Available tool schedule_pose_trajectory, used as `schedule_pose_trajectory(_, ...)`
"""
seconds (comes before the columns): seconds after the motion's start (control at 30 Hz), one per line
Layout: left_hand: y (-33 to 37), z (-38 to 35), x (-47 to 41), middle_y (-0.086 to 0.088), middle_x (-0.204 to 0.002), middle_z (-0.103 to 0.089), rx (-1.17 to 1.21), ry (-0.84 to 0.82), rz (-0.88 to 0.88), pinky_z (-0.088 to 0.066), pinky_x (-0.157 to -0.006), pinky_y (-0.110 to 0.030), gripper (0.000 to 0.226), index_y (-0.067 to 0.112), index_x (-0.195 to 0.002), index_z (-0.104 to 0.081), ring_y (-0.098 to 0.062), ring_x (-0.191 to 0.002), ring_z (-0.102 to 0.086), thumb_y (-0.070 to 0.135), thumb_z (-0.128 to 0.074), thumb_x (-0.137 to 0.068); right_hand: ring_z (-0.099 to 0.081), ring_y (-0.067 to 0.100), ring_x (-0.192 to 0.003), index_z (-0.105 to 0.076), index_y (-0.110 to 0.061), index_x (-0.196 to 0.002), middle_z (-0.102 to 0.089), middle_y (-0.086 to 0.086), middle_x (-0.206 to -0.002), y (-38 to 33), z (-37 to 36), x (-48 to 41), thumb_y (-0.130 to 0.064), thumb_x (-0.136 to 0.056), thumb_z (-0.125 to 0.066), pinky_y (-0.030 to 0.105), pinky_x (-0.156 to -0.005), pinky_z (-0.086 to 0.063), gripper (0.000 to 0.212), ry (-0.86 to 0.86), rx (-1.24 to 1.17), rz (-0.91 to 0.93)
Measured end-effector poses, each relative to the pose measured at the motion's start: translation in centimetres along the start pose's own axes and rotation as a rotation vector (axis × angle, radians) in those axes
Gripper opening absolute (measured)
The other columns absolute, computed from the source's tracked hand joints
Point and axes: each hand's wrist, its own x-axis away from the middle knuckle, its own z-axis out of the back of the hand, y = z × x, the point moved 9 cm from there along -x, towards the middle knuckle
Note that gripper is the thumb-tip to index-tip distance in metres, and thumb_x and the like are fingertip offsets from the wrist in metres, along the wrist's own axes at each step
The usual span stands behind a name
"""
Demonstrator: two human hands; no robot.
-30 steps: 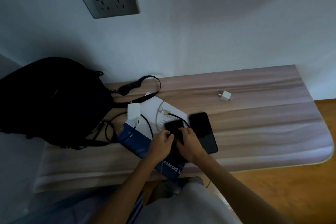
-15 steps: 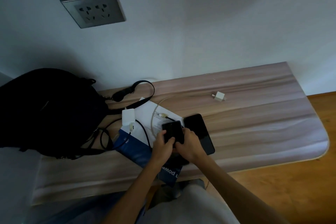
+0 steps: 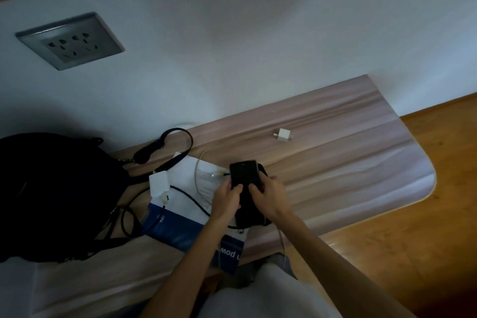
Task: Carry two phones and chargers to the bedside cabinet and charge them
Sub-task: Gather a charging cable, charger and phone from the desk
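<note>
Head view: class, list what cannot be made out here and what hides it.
All head view.
Lower half of the phone: covered by left hand and right hand gripping it.
The black bag: cut by the left edge.
Print on the paper: too small, partly under the left forearm.

Cabinet top smooth wood-grain laminate, phone glossy black, charger white matt plastic, socket plate upper left brushed grey metal, bag matt black cloth

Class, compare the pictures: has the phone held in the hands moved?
Yes. The phone has risen toward the wall: its top edge, earlier nearer the person than the cable plug on the paper, now reaches past that plug.
</note>
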Motion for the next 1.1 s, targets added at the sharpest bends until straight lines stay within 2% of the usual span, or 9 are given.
schedule_pose_trajectory(0.13,2.1,-3.4,-0.9,-0.008,-0.114,-0.067,-0.053,-0.05,-0.029,-0.055,-0.09,-0.046,0.032,0.023,-0.129,-0.059,-0.025,-0.103,-0.064,0.018,-0.051,-0.099,-0.062,0.031,-0.101,-0.064,-0.012,-0.123,-0.061,0.018,-0.111,1.5,3.9,-0.6,-0.029,-0.097,-0.057,0.043,-0.087,-0.057,0.033,0.092,-0.093,-0.066)
schedule_pose_trajectory(0.23,3.5,-5.5,-1.4,-0.008,-0.116,-0.068,-0.075,-0.072,-0.061,-0.057,-0.087,-0.043,0.035,0.021,-0.132,-0.059,-0.025,-0.103,-0.066,0.017,-0.05,-0.099,-0.065,0.032,-0.097,-0.066,-0.011,-0.122,-0.065,0.02,-0.106,2.5,6.2,-0.8,-0.027,-0.095,-0.057,0.048,-0.082,-0.059,0.032,0.129,-0.222,-0.086)
schedule_pose_trajectory(0.33,4.8,-6.5,-1.7,-0.004,-0.119,-0.067,-0.06,-0.077,-0.092,-0.057,-0.078,-0.036,0.034,0.023,-0.13,-0.06,-0.022,-0.104,-0.066,0.015,-0.049,-0.099,-0.065,0.026,-0.095,-0.065,-0.014,-0.125,-0.061,0.013,-0.108,3.0,7.8,-0.7,-0.026,-0.095,-0.059,0.046,-0.083,-0.059,0.033,0.171,-0.326,-0.095)
schedule_pose_trajectory(0.43,6.7,-7.7,-2.0,0.005,-0.112,-0.067,-0.049,-0.092,-0.141,-0.053,-0.068,-0.025,0.032,0.037,-0.116,-0.062,-0.014,-0.099,-0.066,0.013,-0.048,-0.099,-0.062,0.022,-0.097,-0.064,-0.017,-0.126,-0.056,0.009,-0.11,3.6,8.9,-1.1,-0.028,-0.094,-0.06,0.04,-0.087,-0.058,0.034,0.214,-0.393,-0.113)
schedule_pose_trajectory(0.6,8.8,-11.6,-2.8,0.014,-0.102,-0.066,-0.122,-0.167,-0.19,-0.053,-0.061,-0.018,0.035,0.032,-0.129,-0.057,-0.003,-0.086,-0.067,0.014,-0.046,-0.1,-0.068,0.023,-0.095,-0.067,-0.014,-0.118,-0.066,0.015,-0.113,5.5,11.3,-1.8,-0.021,-0.093,-0.059,0.041,-0.083,-0.06,0.028,0.278,-0.477,-0.137)
schedule_pose_trajectory(0.77,8.2,-18.0,-3.4,0.011,-0.102,-0.063,-0.216,-0.316,-0.134,-0.055,-0.067,-0.026,0.034,0.026,-0.134,-0.053,-0.011,-0.094,-0.063,0.016,-0.043,-0.102,-0.07,0.034,-0.083,-0.068,-0.007,-0.106,-0.072,0.018,-0.094,9.9,14.8,-1.3,-0.017,-0.091,-0.059,0.049,-0.071,-0.06,0.019,0.351,-0.458,-0.204)
schedule_pose_trajectory(0.9,6.9,-22.6,-3.1,-0.001,-0.102,-0.063,-0.28,-0.38,-0.075,-0.054,-0.059,-0.024,0.027,0.031,-0.122,-0.053,-0.014,-0.086,-0.063,0.015,-0.043,-0.102,-0.067,0.035,-0.088,-0.066,-0.002,-0.106,-0.068,0.02,-0.1,14.0,16.7,-0.7,-0.014,-0.092,-0.056,0.05,-0.077,-0.059,0.021,0.401,-0.412,-0.295)
schedule_pose_trajectory(1.03,5.2,-24.6,-3.0,-0.013,-0.116,-0.063,-0.33,-0.409,-0.02,-0.055,-0.065,-0.03,0.035,0.018,-0.136,-0.051,-0.031,-0.106,-0.064,0.015,-0.045,-0.102,-0.063,0.036,-0.093,-0.063,-0.002,-0.098,-0.064,0.019,-0.103,16.1,17.3,-0.4,-0.016,-0.092,-0.055,0.05,-0.081,-0.056,0.017,0.373,-0.323,-0.347)
schedule_pose_trajectory(1.1,4.7,-24.9,-3.2,-0.009,-0.114,-0.064,-0.331,-0.423,0.001,-0.056,-0.067,-0.031,0.033,0.018,-0.134,-0.052,-0.026,-0.1,-0.064,0.016,-0.047,-0.101,-0.06,0.033,-0.097,-0.061,-0.004,-0.098,-0.061,0.017,-0.107,16.4,17.3,-0.4,-0.016,-0.092,-0.053,0.048,-0.084,-0.055,0.016,0.365,-0.29,-0.35)
